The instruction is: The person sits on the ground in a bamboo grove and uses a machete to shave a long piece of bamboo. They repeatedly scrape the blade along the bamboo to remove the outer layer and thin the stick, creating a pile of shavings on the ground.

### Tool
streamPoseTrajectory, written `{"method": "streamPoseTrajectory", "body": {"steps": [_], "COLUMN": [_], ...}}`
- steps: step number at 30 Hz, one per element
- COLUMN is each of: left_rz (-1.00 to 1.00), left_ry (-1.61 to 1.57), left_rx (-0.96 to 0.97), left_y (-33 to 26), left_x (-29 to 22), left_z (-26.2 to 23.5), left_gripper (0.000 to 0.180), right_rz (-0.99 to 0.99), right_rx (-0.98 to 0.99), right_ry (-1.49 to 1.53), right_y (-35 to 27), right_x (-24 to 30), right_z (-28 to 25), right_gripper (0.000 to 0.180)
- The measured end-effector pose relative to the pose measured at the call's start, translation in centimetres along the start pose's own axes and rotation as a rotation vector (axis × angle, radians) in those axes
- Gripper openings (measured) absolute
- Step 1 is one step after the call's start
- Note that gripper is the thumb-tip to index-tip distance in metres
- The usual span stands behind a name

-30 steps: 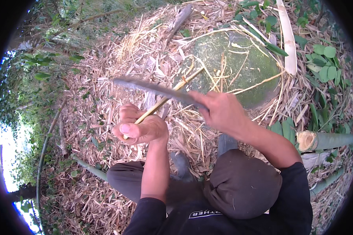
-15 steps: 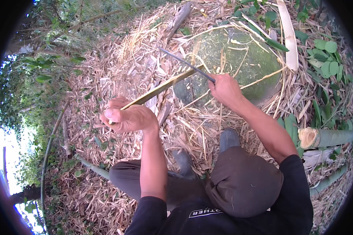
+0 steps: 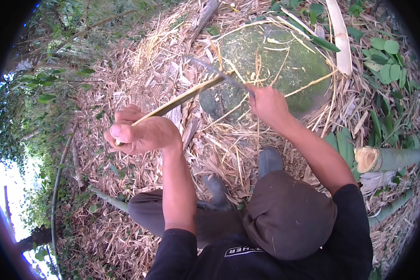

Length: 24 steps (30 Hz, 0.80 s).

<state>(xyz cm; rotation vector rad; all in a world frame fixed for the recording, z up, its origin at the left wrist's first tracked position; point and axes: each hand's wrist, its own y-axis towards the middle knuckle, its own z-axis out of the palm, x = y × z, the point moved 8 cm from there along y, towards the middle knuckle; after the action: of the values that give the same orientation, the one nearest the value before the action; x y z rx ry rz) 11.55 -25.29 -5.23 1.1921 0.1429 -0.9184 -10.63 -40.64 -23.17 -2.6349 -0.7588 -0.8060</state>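
Head view shows the left hand (image 3: 142,135) clenched around the near end of a thin bamboo strip (image 3: 182,99), thumb on top, raised above the ground. That strip slants up and to the right, and its far end meets the blade of a long knife (image 3: 217,73). The right hand (image 3: 268,103) is closed around the knife's handle, just in front of a mossy round rock (image 3: 275,65).

Compared with half a second ago, the left hand has shifted slightly right and nearer the body, and the right hand sits a little lower; a second ago the knife was held high and level, well clear of the rock.

Dry bamboo shavings and leaves (image 3: 140,70) litter the ground on all sides. To the right lies a cut green bamboo pole (image 3: 387,158) with a pale end, close beside the right forearm. A pale split slat (image 3: 341,39) lies at the rock's far right edge. Left of the strip the litter is open, bordered by green foliage (image 3: 37,93).
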Motion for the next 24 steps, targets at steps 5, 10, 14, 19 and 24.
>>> {"method": "streamPoseTrajectory", "body": {"steps": [5,10,14,19,24], "left_rz": [0.063,0.048,0.044,-0.014,-0.024], "left_ry": [0.011,-0.019,-0.017,0.139,0.157], "left_rx": [-0.005,0.057,0.054,0.018,0.042], "left_y": [0.2,0.2,0.9,1.9,2.6], "left_x": [-0.6,-0.3,0.3,2.2,3.1], "left_z": [1.5,1.8,1.4,1.4,0.6], "left_gripper": [0.036,0.035,0.034,0.034,0.035], "right_rz": [0.004,0.03,0.073,0.172,0.178], "right_rx": [-0.009,-0.05,0.022,0.019,0.017], "right_ry": [-0.008,-0.002,0.042,-0.033,-0.017], "right_y": [0.4,1.1,0.3,1.5,1.5], "right_x": [-0.9,-2.2,-1.1,-3.7,-3.7], "right_z": [0.3,0.3,0.9,1.7,1.6], "right_gripper": [0.032,0.029,0.028,0.035,0.027]}}
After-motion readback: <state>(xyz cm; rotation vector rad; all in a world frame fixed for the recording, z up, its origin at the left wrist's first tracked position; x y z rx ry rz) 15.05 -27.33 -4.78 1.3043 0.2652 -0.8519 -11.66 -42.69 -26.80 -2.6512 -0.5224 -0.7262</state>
